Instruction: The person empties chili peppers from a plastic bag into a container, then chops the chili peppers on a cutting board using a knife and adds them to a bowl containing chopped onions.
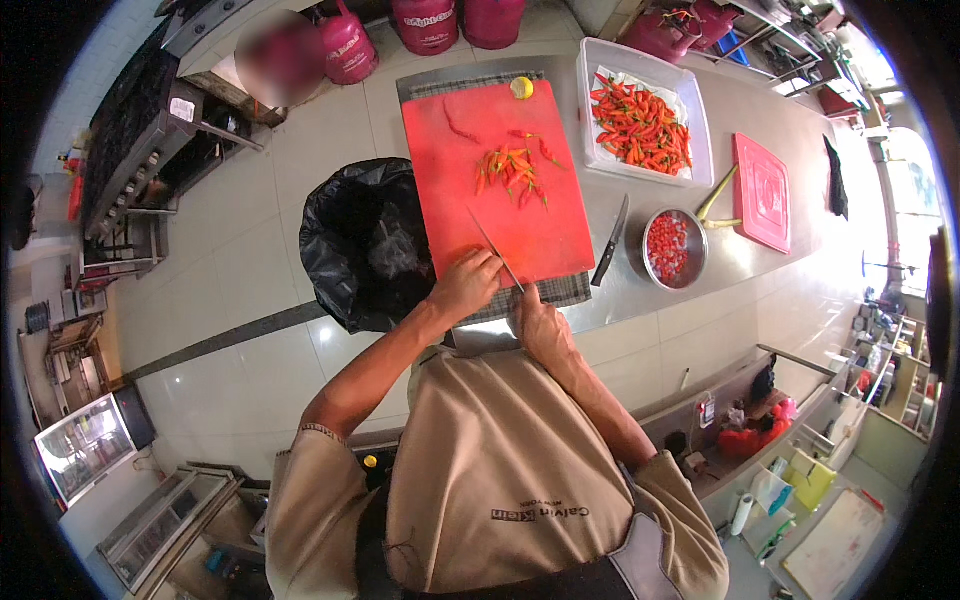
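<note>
My right hand [543, 322] grips the handle of a kitchen knife [493, 246] at the near edge of a red cutting board [450, 190]. The blade slants forward and left across the board. Beside it, my left hand [468, 284] rests with curled fingers close to the blade; whatever they pinch is hidden. Farther up the board lies a small pile of red and orange chillies [512, 172]. One long wrinkled red chilli [458, 120] lies alone at the far left, and a yellow citrus piece [521, 88] sits at the far edge.
Right of the board lie a second knife [611, 240], a steel bowl [703, 225] of chopped chillies, a plastic tub [697, 120] of whole chillies, a pink lid [765, 195] and pale green stalks [717, 205]. A bin with a black bag [325, 240] stands left, against the table.
</note>
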### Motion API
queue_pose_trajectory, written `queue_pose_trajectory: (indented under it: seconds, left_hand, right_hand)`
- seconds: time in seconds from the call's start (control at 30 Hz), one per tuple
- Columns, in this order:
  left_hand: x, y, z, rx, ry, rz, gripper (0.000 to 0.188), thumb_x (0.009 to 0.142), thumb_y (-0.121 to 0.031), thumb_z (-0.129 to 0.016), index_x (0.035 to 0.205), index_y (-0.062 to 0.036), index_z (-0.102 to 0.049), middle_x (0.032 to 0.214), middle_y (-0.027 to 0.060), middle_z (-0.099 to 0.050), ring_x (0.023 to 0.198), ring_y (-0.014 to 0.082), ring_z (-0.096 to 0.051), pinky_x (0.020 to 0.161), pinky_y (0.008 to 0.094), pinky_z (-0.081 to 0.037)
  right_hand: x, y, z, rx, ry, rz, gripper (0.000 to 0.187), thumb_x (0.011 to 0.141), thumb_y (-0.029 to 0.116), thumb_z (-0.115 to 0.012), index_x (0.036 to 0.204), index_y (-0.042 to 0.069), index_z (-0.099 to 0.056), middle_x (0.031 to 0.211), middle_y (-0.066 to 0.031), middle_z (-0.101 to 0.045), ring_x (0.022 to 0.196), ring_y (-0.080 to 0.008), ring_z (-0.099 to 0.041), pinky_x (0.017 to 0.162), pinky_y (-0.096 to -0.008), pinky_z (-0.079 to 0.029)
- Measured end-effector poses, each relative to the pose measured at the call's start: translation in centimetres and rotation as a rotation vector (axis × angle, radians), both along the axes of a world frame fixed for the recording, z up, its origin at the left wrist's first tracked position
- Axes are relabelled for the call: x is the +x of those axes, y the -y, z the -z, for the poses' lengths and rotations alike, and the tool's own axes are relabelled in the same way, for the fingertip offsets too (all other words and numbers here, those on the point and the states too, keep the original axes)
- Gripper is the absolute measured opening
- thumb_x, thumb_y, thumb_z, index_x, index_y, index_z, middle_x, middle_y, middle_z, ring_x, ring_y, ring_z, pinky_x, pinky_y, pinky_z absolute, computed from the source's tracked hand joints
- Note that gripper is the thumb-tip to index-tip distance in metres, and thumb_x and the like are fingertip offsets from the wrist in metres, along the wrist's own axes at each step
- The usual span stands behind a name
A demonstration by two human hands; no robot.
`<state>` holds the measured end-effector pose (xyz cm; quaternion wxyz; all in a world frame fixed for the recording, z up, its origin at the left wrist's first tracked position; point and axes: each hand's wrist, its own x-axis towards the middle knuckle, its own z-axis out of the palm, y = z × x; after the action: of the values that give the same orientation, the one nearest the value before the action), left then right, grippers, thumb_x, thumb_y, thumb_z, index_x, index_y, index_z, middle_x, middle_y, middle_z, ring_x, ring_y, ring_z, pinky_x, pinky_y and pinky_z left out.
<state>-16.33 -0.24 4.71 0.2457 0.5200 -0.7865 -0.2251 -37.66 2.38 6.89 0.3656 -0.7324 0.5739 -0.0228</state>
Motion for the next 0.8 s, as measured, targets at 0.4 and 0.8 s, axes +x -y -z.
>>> queue_pose_trajectory:
  seconds: [0.4, 0.8]
  left_hand:
    - [0.5, 0.0, -0.8, -0.032, -0.069, -0.010, 0.020, 0.085, -0.003, -0.070, 0.102, 0.0009, -0.062, 0.100, 0.0150, -0.065, 0.095, 0.0360, -0.068, 0.086, 0.0464, -0.057]
    - [0.8, -0.2, 0.4, 0.112, -0.099, -0.042, 0.020, 0.087, -0.007, -0.070, 0.105, 0.0008, -0.063, 0.101, 0.0176, -0.065, 0.102, 0.0389, -0.067, 0.088, 0.0479, -0.057]
  right_hand:
    - [1.1, 0.2, -2.0, 0.018, -0.013, -0.020, 0.025, 0.103, 0.018, -0.047, 0.121, 0.002, -0.045, 0.074, -0.0350, -0.066, 0.075, -0.0564, -0.067, 0.069, -0.0675, -0.051]
    - [1.5, 1.0, -4.2, 0.032, -0.077, -0.081, 0.025, 0.105, 0.022, -0.047, 0.122, 0.004, -0.044, 0.078, -0.0352, -0.068, 0.074, -0.0555, -0.069, 0.067, -0.0663, -0.054]
